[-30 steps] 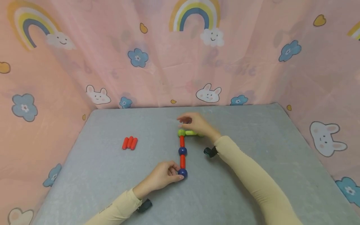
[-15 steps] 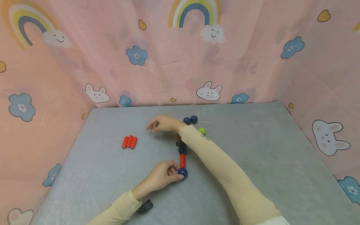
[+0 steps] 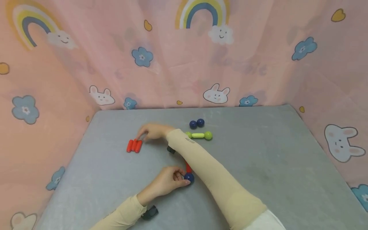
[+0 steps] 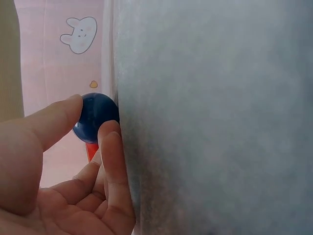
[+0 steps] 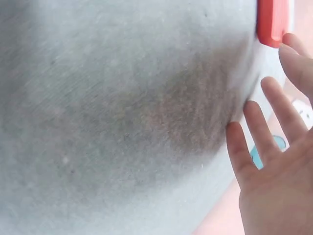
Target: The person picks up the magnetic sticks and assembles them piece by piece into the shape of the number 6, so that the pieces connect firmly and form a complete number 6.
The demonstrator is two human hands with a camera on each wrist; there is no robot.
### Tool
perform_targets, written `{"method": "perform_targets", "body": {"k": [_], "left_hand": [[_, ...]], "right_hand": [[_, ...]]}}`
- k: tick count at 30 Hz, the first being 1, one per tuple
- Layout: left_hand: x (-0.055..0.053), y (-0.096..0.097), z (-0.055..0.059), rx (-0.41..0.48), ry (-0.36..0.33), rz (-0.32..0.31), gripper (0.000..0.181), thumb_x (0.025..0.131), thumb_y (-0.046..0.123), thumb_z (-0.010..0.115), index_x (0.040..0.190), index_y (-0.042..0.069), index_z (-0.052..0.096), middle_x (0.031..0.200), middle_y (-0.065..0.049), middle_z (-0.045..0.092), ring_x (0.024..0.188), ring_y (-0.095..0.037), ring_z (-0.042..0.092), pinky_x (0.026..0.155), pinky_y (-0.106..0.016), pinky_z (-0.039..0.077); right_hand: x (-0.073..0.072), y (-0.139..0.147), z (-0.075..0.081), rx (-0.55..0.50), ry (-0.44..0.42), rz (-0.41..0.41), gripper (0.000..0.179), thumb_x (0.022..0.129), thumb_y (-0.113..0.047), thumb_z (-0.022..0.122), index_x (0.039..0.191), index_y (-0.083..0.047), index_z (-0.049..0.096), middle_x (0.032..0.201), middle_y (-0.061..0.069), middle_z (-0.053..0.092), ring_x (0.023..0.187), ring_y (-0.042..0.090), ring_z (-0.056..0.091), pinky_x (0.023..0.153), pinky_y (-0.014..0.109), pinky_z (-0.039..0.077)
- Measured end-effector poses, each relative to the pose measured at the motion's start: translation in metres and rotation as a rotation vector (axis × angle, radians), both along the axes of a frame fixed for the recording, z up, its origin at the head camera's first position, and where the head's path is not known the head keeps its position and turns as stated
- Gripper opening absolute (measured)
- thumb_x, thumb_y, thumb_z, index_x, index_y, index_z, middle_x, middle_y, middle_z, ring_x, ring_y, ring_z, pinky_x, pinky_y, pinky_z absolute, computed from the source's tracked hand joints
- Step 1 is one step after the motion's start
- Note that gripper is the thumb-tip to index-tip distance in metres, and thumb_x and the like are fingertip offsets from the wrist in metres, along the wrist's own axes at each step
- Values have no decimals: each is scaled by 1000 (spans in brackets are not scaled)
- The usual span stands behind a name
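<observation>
In the head view my left hand [image 3: 164, 182] pinches a dark blue ball [image 3: 189, 178] between thumb and fingers. A red rod [image 3: 188, 167] runs from that ball away from me, mostly covered by the right forearm. The left wrist view shows thumb and fingertips against the blue ball [image 4: 96, 117] at the table surface. My right hand [image 3: 155, 130] reaches across to three short red rods [image 3: 134, 146] lying side by side. In the right wrist view its fingers are spread, with thumb and index fingertip right at the end of one red rod [image 5: 272, 22].
Behind the right forearm lies a light green rod [image 3: 197, 135] with a green ball [image 3: 208, 135] at its right end. Two loose blue balls [image 3: 196, 123] sit farther back. A pink patterned curtain [image 3: 164, 80] borders the grey table [image 3: 273, 159].
My right hand has moved left from above the green pieces to the red rods, uncovering the two blue balls at the back. The left hand keeps its hold on the blue ball.
</observation>
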State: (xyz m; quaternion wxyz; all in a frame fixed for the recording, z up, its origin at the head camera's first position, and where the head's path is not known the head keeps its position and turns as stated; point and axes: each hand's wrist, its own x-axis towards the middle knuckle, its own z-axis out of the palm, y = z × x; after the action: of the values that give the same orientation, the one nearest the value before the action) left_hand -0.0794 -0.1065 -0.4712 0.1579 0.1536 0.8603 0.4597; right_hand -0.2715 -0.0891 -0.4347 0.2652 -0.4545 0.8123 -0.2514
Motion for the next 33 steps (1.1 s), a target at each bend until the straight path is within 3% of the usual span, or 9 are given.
{"method": "perform_targets", "body": {"k": [8,20,28,33], "left_hand": [[0,1,2,3,-21,-11,28,87,24,76,103,2,67,75,2,63,60,-1,51,56,-18,43],[0,-1,3,-2,-14,1,30,87,25,77,103,2,67,75,2,62,61,-1,51,56,-17,44],[2,1,3,6,-27,4,28,86,23,77,101,2,67,74,2,62,61,-2,52,56,-18,44],[1,1,2,18,-22,5,27,86,22,78,100,2,67,74,1,61,61,-2,52,56,-18,44]], "right_hand": [[5,-7,-2,16,103,-24,16,84,-18,79,99,-19,77,123,-2,66,123,15,55,110,29,40],[7,-6,-6,-10,155,-20,16,78,-20,84,93,-20,77,112,-4,66,110,11,57,102,26,44],[6,2,-6,-28,139,-64,11,80,-14,83,89,-14,76,95,-1,71,87,9,58,80,20,48],[3,16,0,-98,107,-80,12,79,-11,82,90,-11,76,90,1,73,81,8,60,72,17,48]]}}
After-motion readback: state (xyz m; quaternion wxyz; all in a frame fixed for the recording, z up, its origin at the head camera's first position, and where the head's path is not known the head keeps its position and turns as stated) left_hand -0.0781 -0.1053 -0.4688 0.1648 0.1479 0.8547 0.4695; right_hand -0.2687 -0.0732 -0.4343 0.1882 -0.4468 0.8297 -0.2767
